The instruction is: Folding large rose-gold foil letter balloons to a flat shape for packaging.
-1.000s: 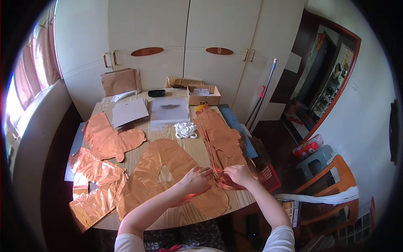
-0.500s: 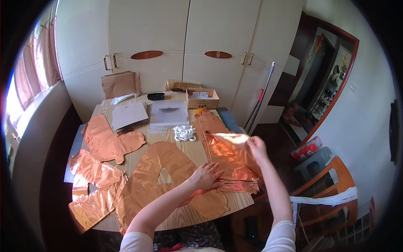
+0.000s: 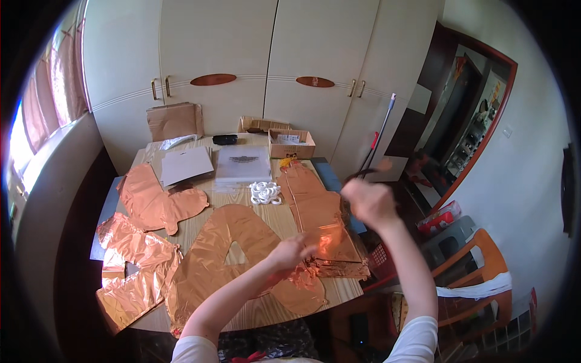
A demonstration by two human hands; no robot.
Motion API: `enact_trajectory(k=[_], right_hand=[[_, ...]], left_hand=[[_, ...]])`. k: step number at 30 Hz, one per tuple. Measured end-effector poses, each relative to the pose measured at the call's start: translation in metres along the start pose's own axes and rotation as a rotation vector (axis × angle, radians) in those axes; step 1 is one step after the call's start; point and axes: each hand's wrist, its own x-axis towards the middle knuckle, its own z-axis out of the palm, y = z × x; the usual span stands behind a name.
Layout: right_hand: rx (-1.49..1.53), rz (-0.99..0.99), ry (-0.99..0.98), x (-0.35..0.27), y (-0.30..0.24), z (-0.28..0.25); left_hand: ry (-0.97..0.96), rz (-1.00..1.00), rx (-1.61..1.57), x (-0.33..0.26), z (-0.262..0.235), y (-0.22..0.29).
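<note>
Several flat copper-coloured foil balloons cover the table. Over the right-hand group my left hand (image 3: 292, 251) reaches, its blurred fingertips at a shiny crumpled part of a foil balloon (image 3: 328, 242); whether they grip it I cannot tell. Raised past the table's right edge, my right hand (image 3: 372, 202) is smeared by motion, and its fingers cannot be made out. A large foil balloon with a triangular hole (image 3: 212, 260) lies left of my left forearm. Two more, a curved foil balloon (image 3: 145, 193) and a wrinkled foil balloon (image 3: 142, 266), lie at the left.
White ribbon-like coils (image 3: 265, 192) sit mid-table. Behind them are grey-white sheets (image 3: 187, 166), a clear plastic packet (image 3: 242, 163), a small open carton (image 3: 292, 145) and a black object (image 3: 225, 140). A wooden chair (image 3: 484, 260) stands at the right, poles (image 3: 378, 133) by the cabinet.
My right hand has moved up and away from the foil corner it held. That lifted foil has dropped out of view there, baring flat foil beneath. My left hand's fingers are no longer spread flat.
</note>
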Motion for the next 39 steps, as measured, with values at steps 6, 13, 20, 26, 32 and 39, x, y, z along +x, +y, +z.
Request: enact_trajectory(k=[6,13,20,26,32,39], right_hand=[[0.056,-0.523,-0.349,-0.037,-0.132,0.021],[0.254,-0.575,-0.280,-0.054,-0.219,0.055],[0.325,-0.505,-0.271,-0.059,-0.268,0.053],[0.238,-0.275,-0.279,-0.057,-0.301,0.082],[0.319,-0.093,-0.403,-0.063,-0.321,0.087],[0.486,0.061,-0.346,-0.064,-0.268,0.071]], left_hand=[[0.086,-0.296,-0.859,-0.040,-0.071,0.022],[0.314,-0.325,-0.175,-0.068,-0.069,-0.029],[0.497,-0.442,0.062,-0.068,-0.102,-0.065],[0.515,-0.649,0.150,-0.074,-0.145,-0.117],[0.520,-0.645,0.391,-0.073,-0.145,-0.129],[0.531,-0.537,0.512,-0.091,-0.140,-0.121]])
